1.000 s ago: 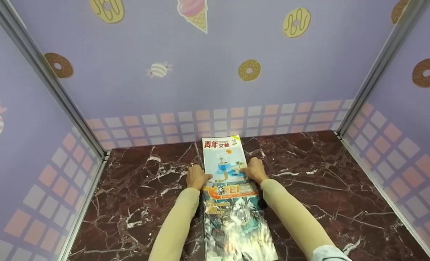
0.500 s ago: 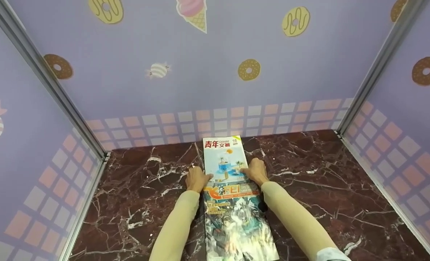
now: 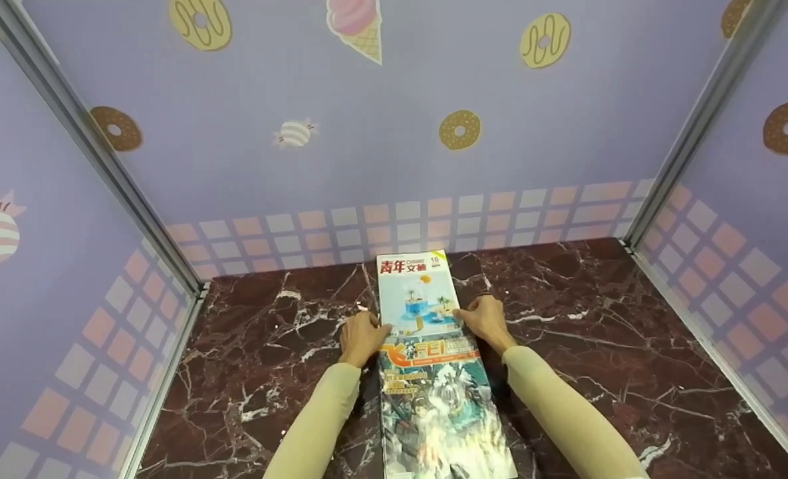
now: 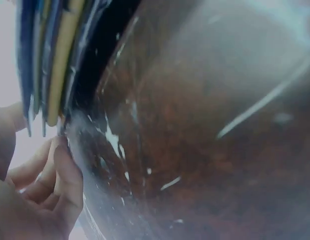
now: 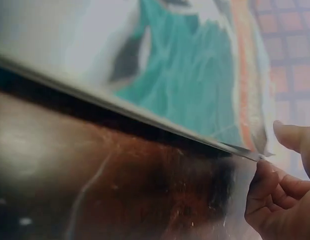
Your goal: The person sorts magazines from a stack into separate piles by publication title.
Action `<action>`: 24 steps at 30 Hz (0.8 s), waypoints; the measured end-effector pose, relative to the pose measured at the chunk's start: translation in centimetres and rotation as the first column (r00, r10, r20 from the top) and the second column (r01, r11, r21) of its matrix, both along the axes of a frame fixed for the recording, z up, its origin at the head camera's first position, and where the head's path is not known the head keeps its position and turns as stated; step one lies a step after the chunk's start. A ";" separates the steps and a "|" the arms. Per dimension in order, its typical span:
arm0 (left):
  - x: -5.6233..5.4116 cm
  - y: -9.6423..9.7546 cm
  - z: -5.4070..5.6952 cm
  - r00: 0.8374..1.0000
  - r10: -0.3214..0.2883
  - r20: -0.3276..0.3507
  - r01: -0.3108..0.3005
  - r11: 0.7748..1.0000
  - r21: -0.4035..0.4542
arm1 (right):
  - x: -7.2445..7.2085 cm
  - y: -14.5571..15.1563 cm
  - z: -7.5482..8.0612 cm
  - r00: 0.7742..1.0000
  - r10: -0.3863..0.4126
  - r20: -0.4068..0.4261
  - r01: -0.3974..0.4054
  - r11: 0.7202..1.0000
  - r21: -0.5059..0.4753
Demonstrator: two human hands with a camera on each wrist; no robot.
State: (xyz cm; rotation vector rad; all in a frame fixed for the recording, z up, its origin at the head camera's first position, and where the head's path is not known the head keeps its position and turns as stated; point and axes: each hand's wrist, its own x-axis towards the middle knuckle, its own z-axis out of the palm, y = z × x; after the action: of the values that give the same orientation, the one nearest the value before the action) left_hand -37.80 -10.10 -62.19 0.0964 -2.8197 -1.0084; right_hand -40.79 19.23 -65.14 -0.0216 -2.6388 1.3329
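A white magazine (image 3: 412, 289) with red lettering and a beach picture lies at the far end, near the back wall. Nearer to me is a glossy comic magazine (image 3: 437, 406) with an orange title. In the left wrist view, several layered magazines (image 4: 59, 60) show edge-on. My left hand (image 3: 362, 338) grips the left side near where the two covers meet, thumb over the white cover and fingers curled at the edge. On the opposite side, my right hand (image 3: 488, 319) pinches the white magazine's edge, thumb on top. The right wrist view shows its curled fingers (image 5: 269, 182) by the glossy magazine's corner.
A dark red marbled tabletop (image 3: 274, 386) surrounds the magazines. Purple patterned panels enclose it, with the back wall (image 3: 367, 166) right behind the white magazine. Metal rails (image 3: 656, 173) run up the corners.
My right hand has shifted slightly outward and its thumb now sits at the white cover's edge. The left hand and the magazines have barely moved; the head view has tilted a little.
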 end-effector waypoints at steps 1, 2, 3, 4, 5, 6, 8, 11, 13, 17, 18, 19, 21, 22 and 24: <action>0.3 0.0 0.2 1.000 0.015 -0.016 -0.015 1.000 0.010 | 0.4 0.2 0.2 1.000 -0.010 -0.009 0.010 1.000 -0.002; 0.5 0.1 0.4 0.999 0.030 -0.030 -0.029 0.999 0.024 | 0.7 0.3 0.5 1.000 -0.022 -0.018 0.022 1.000 -0.004; 0.8 0.1 0.7 0.998 0.043 -0.043 -0.041 0.999 0.035 | 1.1 0.4 0.8 0.999 -0.033 -0.022 0.033 0.999 -0.007; 1.1 0.1 1.0 0.997 0.054 -0.060 -0.051 0.998 0.046 | 1.9 0.1 1.9 0.999 -0.051 -0.003 0.051 0.999 -0.007; 1.4 0.1 1.3 0.996 0.057 -0.071 -0.052 0.997 0.061 | 2.3 0.1 2.3 0.998 -0.063 -0.007 0.063 0.998 -0.003; 1.6 0.1 1.5 0.995 0.051 -0.086 -0.044 0.996 0.081 | 3.1 -0.1 3.4 0.996 -0.081 0.023 0.080 0.997 0.007; 0.8 -0.4 -0.7 0.986 0.010 -0.165 0.011 0.992 0.122 | 4.5 -0.4 4.8 0.995 -0.098 0.029 0.098 0.995 0.021; 1.6 -0.5 -0.9 0.969 -0.033 -0.243 0.072 0.985 0.155 | 5.9 -0.5 5.6 0.995 -0.101 0.005 0.101 0.994 0.033; 2.7 -0.3 -0.5 0.958 -0.059 -0.279 0.109 0.980 0.166 | 7.0 -0.6 6.1 0.996 -0.092 -0.007 0.092 0.995 0.029; 7.0 0.7 4.0 0.962 -0.085 -0.258 0.135 0.974 0.183 | 9.3 -0.9 7.1 0.998 -0.060 -0.006 0.060 0.998 0.006; 7.7 0.8 4.4 0.960 -0.096 -0.264 0.148 0.972 0.184 | 9.8 -0.9 7.4 0.999 -0.053 -0.006 0.053 0.999 0.004; 8.3 0.8 4.8 0.956 -0.108 -0.274 0.162 0.970 0.183 | 10.3 -0.9 7.6 0.999 -0.050 -0.007 0.050 0.999 0.003; 9.6 0.9 5.5 0.948 -0.137 -0.287 0.194 0.964 0.182 | 11.4 -0.9 8.0 0.999 -0.041 -0.008 0.041 0.999 0.001; 10.3 0.9 5.7 0.943 -0.152 -0.296 0.211 0.961 0.181 | 11.9 -0.8 8.2 0.999 -0.039 -0.012 0.039 0.999 0.001; 11.4 1.0 6.0 0.933 -0.179 -0.313 0.243 0.953 0.180 | 13.0 -0.7 8.3 0.999 -0.041 -0.011 0.041 0.999 0.007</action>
State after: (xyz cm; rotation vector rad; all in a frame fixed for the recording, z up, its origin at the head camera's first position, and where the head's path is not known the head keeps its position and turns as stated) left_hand -26.36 -9.13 -56.19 -0.3174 -2.4810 -1.2564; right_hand -27.82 18.48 -56.81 -0.0671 -2.6198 1.3073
